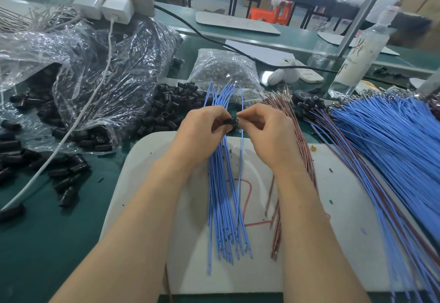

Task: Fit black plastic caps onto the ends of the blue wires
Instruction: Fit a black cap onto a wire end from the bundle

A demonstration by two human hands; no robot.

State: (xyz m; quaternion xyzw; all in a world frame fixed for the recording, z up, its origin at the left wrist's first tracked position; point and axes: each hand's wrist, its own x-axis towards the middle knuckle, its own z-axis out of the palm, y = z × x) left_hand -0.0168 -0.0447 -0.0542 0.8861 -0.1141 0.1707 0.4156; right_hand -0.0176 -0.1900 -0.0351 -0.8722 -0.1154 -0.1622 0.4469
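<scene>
My left hand [198, 133] holds a bundle of blue wires [225, 207] that hangs down over the white board [333, 219], and its fingers pinch a black plastic cap [229, 121]. My right hand [266, 133] pinches a single blue wire [241, 159] at the cap's right end. Its fingertips touch the cap. The wire's tip is hidden between the fingers. Loose black caps [166, 112] lie in a heap just beyond my left hand.
A torn plastic bag [83, 76] with more black caps spreads at the left. A white cable [78, 117] crosses it. A small bag of parts [223, 74] sits behind the hands. Brown wires [302, 150] and a large fan of blue wires [385, 140] lie at the right. A bottle [357, 59] stands far right.
</scene>
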